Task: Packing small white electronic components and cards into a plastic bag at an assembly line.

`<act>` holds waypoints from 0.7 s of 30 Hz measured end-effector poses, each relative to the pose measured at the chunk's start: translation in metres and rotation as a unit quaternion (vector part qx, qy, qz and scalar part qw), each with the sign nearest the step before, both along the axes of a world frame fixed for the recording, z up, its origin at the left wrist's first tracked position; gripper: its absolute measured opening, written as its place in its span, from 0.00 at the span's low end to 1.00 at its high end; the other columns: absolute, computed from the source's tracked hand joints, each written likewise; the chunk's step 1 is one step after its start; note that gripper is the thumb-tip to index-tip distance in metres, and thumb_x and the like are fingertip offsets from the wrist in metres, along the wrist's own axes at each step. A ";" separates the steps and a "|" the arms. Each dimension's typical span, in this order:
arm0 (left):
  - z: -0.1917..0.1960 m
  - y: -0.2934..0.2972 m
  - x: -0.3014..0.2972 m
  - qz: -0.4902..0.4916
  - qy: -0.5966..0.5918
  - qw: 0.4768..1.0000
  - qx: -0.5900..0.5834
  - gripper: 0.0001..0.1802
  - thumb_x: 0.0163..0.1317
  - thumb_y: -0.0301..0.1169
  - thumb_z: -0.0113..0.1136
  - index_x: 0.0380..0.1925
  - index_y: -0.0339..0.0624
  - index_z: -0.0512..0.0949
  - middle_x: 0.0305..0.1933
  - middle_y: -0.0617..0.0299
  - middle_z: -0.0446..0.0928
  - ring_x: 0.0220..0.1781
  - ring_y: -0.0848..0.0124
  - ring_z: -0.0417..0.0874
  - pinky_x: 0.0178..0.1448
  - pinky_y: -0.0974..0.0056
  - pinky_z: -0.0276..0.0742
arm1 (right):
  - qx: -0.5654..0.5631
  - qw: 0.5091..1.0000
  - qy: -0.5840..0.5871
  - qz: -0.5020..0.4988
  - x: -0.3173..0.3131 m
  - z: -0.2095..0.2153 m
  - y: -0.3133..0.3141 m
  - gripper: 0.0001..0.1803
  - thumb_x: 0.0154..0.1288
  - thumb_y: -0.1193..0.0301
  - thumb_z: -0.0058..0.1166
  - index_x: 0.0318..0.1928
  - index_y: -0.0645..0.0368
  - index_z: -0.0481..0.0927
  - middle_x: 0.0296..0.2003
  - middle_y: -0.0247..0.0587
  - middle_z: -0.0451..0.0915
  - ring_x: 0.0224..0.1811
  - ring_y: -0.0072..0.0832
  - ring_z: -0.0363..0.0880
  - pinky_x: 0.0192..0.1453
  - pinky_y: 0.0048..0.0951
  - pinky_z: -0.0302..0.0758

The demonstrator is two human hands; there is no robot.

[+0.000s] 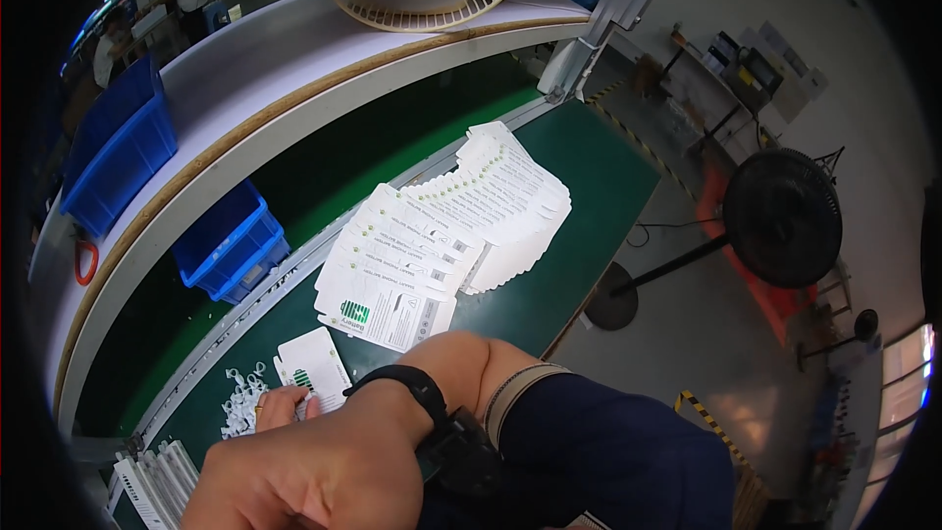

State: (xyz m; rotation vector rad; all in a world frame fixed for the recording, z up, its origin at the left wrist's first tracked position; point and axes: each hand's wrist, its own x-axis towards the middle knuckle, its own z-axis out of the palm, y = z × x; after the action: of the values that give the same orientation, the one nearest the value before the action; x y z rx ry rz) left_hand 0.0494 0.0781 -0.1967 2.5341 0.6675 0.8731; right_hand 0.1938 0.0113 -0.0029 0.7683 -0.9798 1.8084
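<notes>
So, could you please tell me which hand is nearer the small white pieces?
Left. The left hand is just beside the small white pieces, while the right hand appears lower in view, nearer the camera.

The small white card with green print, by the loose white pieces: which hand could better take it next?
Probably the left hand: its fingers appear at the card, while the right hand sits nearer the camera, farther from it.

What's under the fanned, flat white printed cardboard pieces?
Dark green flat tabletop shows around the fanned white cardboard pieces; anything directly beneath them is covered and can't be seen.
</notes>
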 end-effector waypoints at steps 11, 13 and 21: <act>0.003 0.001 -0.005 -0.003 0.007 1.000 -0.001 0.10 0.49 0.21 0.66 0.33 0.36 0.78 0.34 0.50 0.79 0.37 0.55 0.79 0.44 0.57 0.74 | 0.135 0.605 -0.055 -0.783 -0.003 0.006 -0.003 0.11 0.66 0.69 0.53 0.26 0.56 0.79 0.27 0.35 0.78 0.26 0.29 0.77 0.29 0.27 0.69; 0.003 0.000 -0.005 0.002 0.002 1.000 0.009 0.10 0.49 0.21 0.66 0.32 0.36 0.78 0.34 0.50 0.79 0.36 0.55 0.79 0.44 0.57 0.74 | 0.207 0.515 -0.072 -0.829 0.004 0.006 -0.005 0.14 0.67 0.67 0.50 0.22 0.52 0.76 0.25 0.32 0.76 0.25 0.26 0.75 0.28 0.26 0.67; 0.003 0.002 0.012 -0.021 0.014 1.000 -0.012 0.10 0.48 0.19 0.65 0.32 0.35 0.78 0.33 0.50 0.78 0.36 0.55 0.79 0.43 0.58 0.74 | 0.153 0.396 0.134 -0.896 -0.030 -0.009 0.032 0.14 0.68 0.71 0.49 0.21 0.52 0.72 0.25 0.28 0.72 0.25 0.26 0.72 0.28 0.27 0.65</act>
State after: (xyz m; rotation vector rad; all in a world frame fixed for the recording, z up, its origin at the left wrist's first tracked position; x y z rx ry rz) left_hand 0.0610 0.0804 -0.1936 2.5336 0.6277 0.8103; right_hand 0.1639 0.0429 -0.0121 -0.1372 -1.0296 -0.4648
